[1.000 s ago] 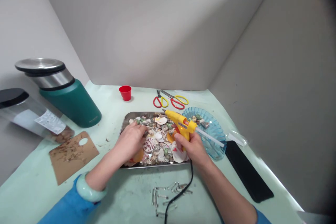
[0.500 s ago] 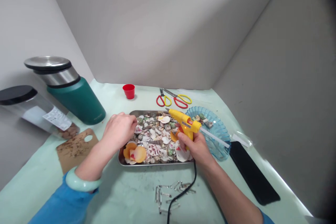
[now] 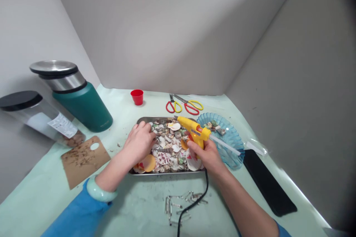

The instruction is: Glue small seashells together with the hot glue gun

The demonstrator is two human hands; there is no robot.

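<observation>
My right hand [image 3: 207,153] grips a yellow hot glue gun [image 3: 191,127] by its handle; the nozzle points up and left over the tray, and a clear glue stick [image 3: 225,144] juts out of its back. Beneath it, a metal tray [image 3: 167,173] is filled with small seashells [image 3: 169,142], among them a few larger orange and white ones. My left hand [image 3: 141,139] reaches into the tray's left side with curled fingers among the shells. Its fingertips are hidden, so whether a shell is between them does not show.
A green bottle [image 3: 83,107], a lidded clear jar [image 3: 52,122] and a brown card [image 3: 85,161] stand or lie at left. Behind are a red cup [image 3: 137,97] and two scissors [image 3: 191,107]. A blue dish [image 3: 230,137] and black slab [image 3: 268,183] are right; metal clips [image 3: 174,205] lie in front.
My left hand has moved right, from the tray's left edge further in over the shells. The glue gun in my right hand has barely shifted.
</observation>
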